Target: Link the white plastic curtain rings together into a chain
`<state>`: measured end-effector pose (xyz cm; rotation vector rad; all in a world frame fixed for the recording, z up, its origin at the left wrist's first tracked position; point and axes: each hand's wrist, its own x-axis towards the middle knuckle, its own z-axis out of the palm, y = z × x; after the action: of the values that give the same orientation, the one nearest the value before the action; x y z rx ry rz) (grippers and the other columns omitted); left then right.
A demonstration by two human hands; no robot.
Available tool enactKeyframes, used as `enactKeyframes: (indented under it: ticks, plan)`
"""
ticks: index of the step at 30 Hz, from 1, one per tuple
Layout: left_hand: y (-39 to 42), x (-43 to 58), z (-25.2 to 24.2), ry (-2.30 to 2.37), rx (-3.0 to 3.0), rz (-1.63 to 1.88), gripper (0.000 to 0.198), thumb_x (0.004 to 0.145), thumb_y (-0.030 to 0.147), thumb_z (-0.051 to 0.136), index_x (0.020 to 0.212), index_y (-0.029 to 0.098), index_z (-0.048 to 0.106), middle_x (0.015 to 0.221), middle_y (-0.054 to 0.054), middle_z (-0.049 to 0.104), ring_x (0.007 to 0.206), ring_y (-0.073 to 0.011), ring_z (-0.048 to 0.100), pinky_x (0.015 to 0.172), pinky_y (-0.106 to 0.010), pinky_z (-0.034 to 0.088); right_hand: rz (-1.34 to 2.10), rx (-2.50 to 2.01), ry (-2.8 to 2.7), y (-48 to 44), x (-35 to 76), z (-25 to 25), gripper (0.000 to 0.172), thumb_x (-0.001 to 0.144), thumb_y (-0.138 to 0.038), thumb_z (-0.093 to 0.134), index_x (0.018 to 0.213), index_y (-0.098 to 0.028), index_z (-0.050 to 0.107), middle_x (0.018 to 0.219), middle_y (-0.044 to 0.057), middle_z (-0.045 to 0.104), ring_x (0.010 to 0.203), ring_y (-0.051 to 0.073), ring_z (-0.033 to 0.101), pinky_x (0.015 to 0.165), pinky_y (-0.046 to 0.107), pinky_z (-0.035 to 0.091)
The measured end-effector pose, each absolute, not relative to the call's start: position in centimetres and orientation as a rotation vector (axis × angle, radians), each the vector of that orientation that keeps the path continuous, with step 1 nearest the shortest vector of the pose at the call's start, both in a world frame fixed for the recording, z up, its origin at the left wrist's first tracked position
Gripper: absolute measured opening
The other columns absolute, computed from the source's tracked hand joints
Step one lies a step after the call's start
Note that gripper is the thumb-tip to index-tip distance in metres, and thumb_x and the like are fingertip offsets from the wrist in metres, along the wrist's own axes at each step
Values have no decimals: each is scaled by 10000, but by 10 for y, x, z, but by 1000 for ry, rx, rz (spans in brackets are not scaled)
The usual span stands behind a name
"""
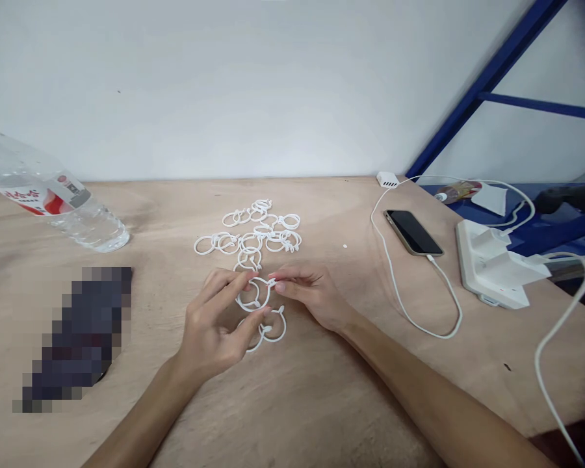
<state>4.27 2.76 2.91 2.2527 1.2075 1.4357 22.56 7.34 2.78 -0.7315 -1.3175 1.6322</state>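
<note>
A white plastic ring with a small clasp is held between my two hands, above the wooden table. My left hand grips its rim between the fingers at the top and the thumb at the lower right. At the ring's right side, my right hand pinches the small clasp between thumb and fingers. Beneath and just in front of my hands lie more white rings, partly hidden by the left thumb. Beyond my fingers is a loose pile of several similar rings, some overlapping.
A clear water bottle stands at the left, near a pixelated dark object. On the right are a phone with a white cable, a charger block and a power strip. A wall rises behind the table.
</note>
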Motion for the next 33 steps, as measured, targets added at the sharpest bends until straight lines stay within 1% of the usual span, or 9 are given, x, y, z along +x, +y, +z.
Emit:
enactKeyframes:
  ticks: [6, 16, 22, 25, 28, 31, 32, 33]
  plan:
    - [26, 43, 31, 1187, 2234, 1429, 449, 775, 162, 688, 1212, 175, 585, 973, -88, 634, 895, -213, 588, 773, -375, 497, 1682, -729, -1249, 72, 224, 24, 89, 725, -284, 759, 812, -264, 763, 874, -13, 752, 850, 158, 676, 823, 333, 519]
    - [24, 45, 33, 1192, 2232, 1433, 442, 778, 166, 680, 1209, 192, 583, 937, -67, 614, 841, -193, 565, 726, -352, 478, 1680, -688, -1262, 71, 224, 22, 65, 740, -273, 745, 802, -258, 758, 905, -14, 721, 866, 140, 644, 849, 312, 485]
    - [23, 46, 34, 1192, 2234, 1425, 426, 791, 171, 665, 1207, 214, 587, 912, -58, 610, 825, -188, 568, 712, -340, 479, 1634, -746, -1292, 70, 224, 21, 41, 743, -282, 741, 770, -254, 753, 854, -20, 719, 836, 137, 638, 820, 298, 490]
    - [26, 43, 34, 1224, 2228, 1378, 438, 797, 209, 670, 1225, 230, 581, 979, -66, 622, 886, -198, 576, 764, -348, 487, 1619, -773, -1269, 71, 222, 20, 61, 732, -293, 747, 771, -245, 748, 867, -14, 727, 851, 148, 643, 837, 312, 492]
    - [30, 35, 34, 1296, 2243, 1254, 465, 814, 313, 656, 1266, 251, 565, 1087, -77, 588, 1003, -225, 550, 867, -387, 469, 1568, -804, -1261, 73, 222, 22, 61, 726, -287, 750, 768, -243, 747, 857, -13, 732, 842, 151, 644, 828, 312, 485]
    - [38, 26, 30, 1477, 2173, 1173, 406, 904, 370, 504, 1292, 261, 551, 1161, -81, 544, 1104, -240, 504, 970, -442, 411, 1460, -826, -1385, 74, 223, 27, 32, 722, -252, 743, 748, -236, 753, 796, -3, 723, 782, 152, 632, 767, 302, 476]
    - [41, 23, 27, 1562, 2134, 1156, 381, 927, 364, 456, 1276, 258, 566, 1166, -79, 543, 1113, -237, 499, 995, -456, 391, 1414, -823, -1453, 74, 223, 29, 23, 719, -232, 739, 736, -231, 755, 769, 3, 718, 767, 156, 626, 750, 304, 472]
    - [44, 21, 24, 1647, 2112, 1139, 370, 931, 370, 445, 1253, 255, 585, 1158, -78, 548, 1100, -237, 505, 1004, -467, 382, 1367, -813, -1524, 73, 223, 30, 32, 716, -208, 732, 723, -227, 757, 749, 9, 714, 765, 163, 620, 748, 309, 468]
